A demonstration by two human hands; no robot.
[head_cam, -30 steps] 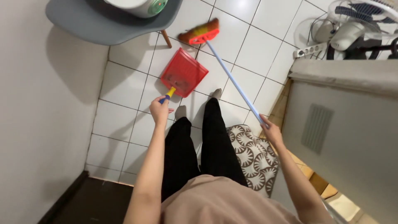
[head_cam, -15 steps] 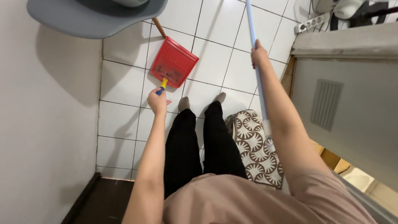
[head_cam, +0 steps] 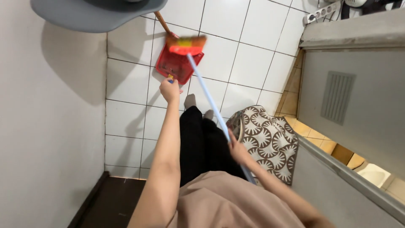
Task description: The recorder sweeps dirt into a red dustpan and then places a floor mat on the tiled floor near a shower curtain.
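Note:
My left hand [head_cam: 170,90] grips the yellow-and-blue handle of a red dustpan [head_cam: 175,66] that lies on the white tiled floor [head_cam: 126,84] ahead of my feet. My right hand [head_cam: 238,150] is closed around the light blue pole of a broom [head_cam: 209,99]. The broom's orange and yellow bristle head [head_cam: 186,43] sits at the dustpan's far edge, blurred by motion. My legs in black trousers stand between the two arms.
A grey chair [head_cam: 97,14] with a wooden leg stands at the top left, just beyond the dustpan. A white wall runs along the left. A patterned brown and white mat [head_cam: 270,141] lies right of my feet. A grey door [head_cam: 363,97] with a vent fills the right.
The broom swung from raised upright at the right back down to the dustpan's far edge. My right hand dropped low on the pole. The dustpan stayed in my left hand.

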